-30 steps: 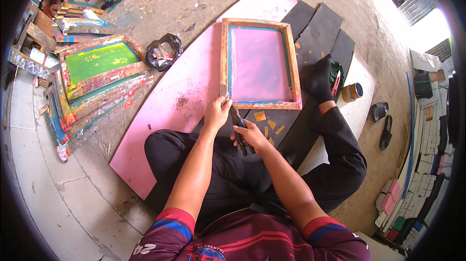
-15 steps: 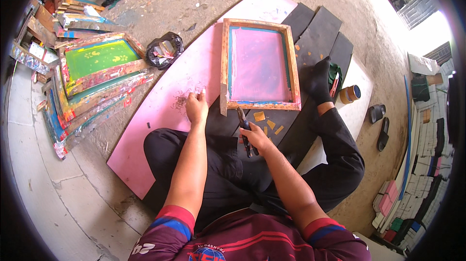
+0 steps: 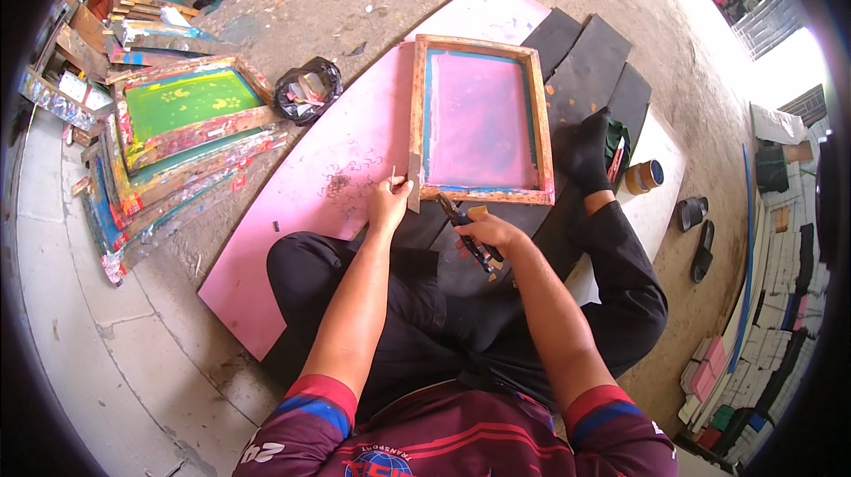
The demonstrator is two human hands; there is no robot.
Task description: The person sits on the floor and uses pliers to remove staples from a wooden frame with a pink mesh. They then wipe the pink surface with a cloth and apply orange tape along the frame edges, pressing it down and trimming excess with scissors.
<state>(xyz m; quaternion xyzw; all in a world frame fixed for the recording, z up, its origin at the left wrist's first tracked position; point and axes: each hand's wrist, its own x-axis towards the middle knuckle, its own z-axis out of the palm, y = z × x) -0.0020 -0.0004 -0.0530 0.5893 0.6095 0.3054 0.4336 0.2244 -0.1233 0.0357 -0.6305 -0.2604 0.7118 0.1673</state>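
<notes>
From afar, I view the wooden frame point(image 3: 418, 105) ahead, long axis pointing away; the left hand point(image 3: 388, 204) is nearer, grip unclear; the right hand point(image 3: 489, 233) grasps pliers point(image 3: 455, 215).

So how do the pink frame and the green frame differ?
The pink frame has a pinkish panel; the green frame, a green one with yellow marks. The pink frame is unstacked; the green frame tops a pile of frames. Both have paint-marked wooden rims.
</notes>
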